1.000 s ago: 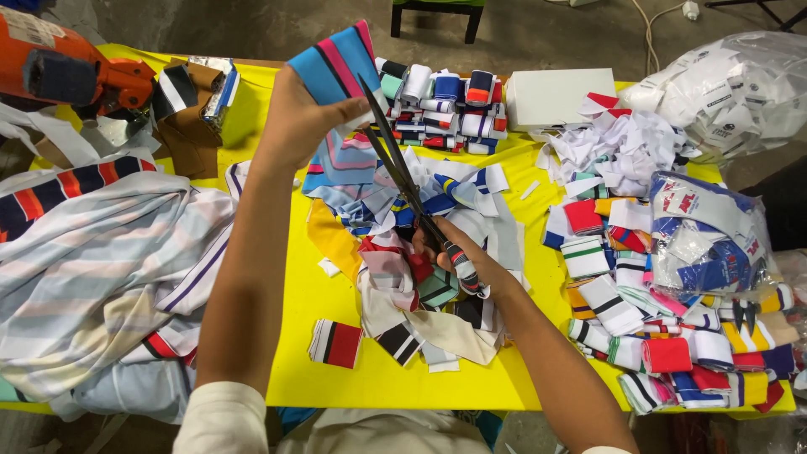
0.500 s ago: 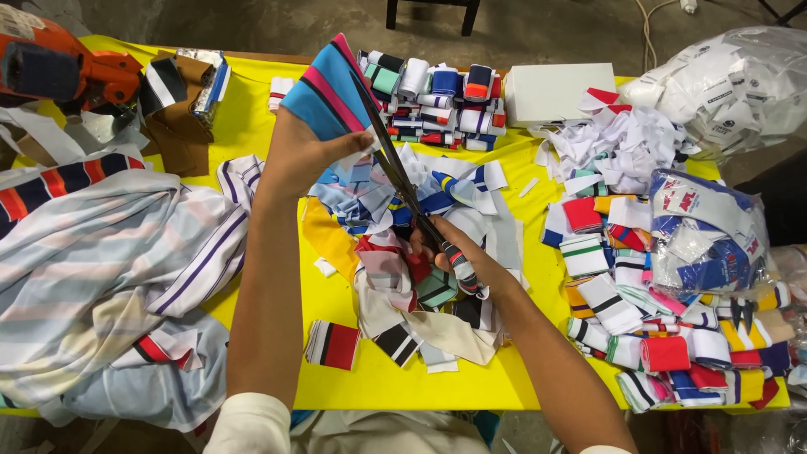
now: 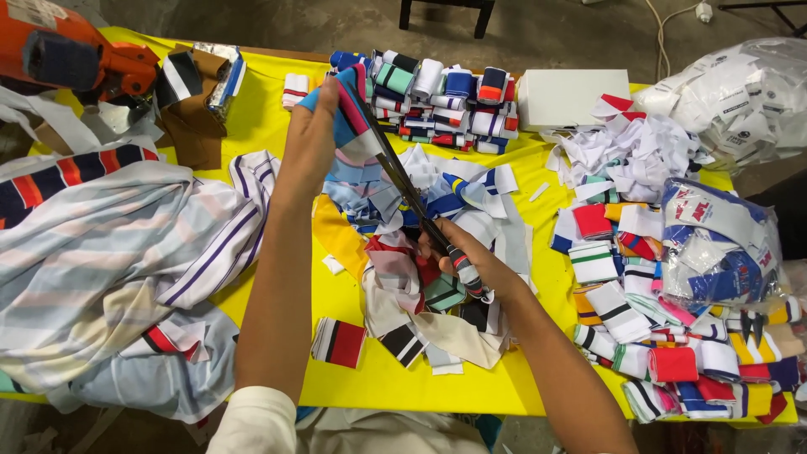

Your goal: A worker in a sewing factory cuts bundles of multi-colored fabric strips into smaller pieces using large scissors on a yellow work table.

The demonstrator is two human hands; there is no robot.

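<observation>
My left hand [image 3: 309,139] holds up a blue fabric piece [image 3: 349,118] with pink and red stripes, above the yellow table [image 3: 269,126]. My right hand [image 3: 466,261] grips the striped handles of long dark scissors [image 3: 412,197]. The blades run up and left to the held fabric and meet its right edge. Under both hands lies a heap of cut fabric scraps [image 3: 403,277] in several colours.
Striped cloth [image 3: 109,252] is piled at the left. Rows of folded striped bands [image 3: 437,97] and a white box [image 3: 572,97] sit at the back. More folded bands [image 3: 664,336] and plastic bags [image 3: 723,244] fill the right. An orange tool [image 3: 76,55] lies far left.
My left hand has lowered a little with the blue fabric, and the scissors have closed further along its edge. The view has shifted slightly.
</observation>
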